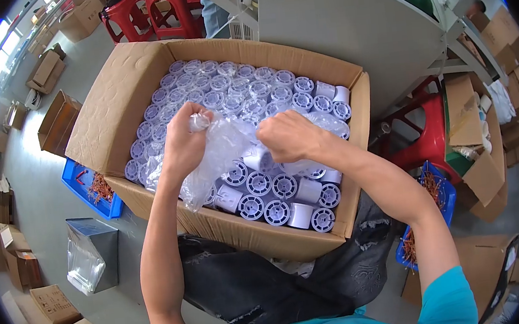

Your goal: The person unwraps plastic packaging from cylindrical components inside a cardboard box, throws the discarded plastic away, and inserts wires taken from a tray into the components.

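A large cardboard box (215,219) stands open in front of my legs. Rows of white plastic spools (277,212) with slotted round ends fill it. Over many of them lies a clear plastic bag (226,137), bunched up in the middle. My left hand (186,138) is closed on the bag's gathered edge, left of centre. To the right, my right hand (288,135) is a fist above the spools, against the same plastic. Its fingertips are turned away from view. Near the front edge several spools show uncovered, some lying on their sides.
Blue trays (117,207) with reddish wire pieces sit left and right of the box. A grey metal bin (94,259) stands on the left floor. Red stools (127,18) are behind, a grey machine panel (328,36) rises at the back, and more cartons (479,141) stand right.
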Demonstrator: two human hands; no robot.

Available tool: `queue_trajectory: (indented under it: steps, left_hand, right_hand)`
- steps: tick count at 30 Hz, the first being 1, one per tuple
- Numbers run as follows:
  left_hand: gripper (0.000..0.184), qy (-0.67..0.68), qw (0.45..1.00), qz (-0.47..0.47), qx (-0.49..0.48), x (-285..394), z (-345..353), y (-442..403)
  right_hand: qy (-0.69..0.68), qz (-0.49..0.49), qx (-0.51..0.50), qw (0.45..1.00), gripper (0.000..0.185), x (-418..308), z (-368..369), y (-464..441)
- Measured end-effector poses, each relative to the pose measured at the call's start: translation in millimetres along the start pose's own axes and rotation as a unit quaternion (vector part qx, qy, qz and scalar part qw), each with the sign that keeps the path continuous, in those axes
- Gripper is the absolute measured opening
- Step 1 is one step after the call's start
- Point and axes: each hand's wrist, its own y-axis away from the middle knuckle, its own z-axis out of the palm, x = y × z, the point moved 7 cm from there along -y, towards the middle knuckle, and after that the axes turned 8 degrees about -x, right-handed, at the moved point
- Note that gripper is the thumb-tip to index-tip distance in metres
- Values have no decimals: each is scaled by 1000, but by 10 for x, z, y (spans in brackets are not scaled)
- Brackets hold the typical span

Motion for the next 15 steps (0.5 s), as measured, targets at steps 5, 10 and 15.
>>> queue_trajectory:
  steps: [5, 10, 15]
  left_hand:
    - [13, 28, 992, 12, 122, -5, -107, -54]
    - [31, -102, 990, 62, -71, -98, 417, -490]
    - [39, -308, 924, 32, -226, -549, 1255, -544]
  right_hand:
    - [-85, 13, -5, 996, 24, 41, -42, 27]
    - [-92, 81, 31, 992, 31, 419, 153, -53]
    - [-154, 100, -1, 983, 36, 881, 437, -120]
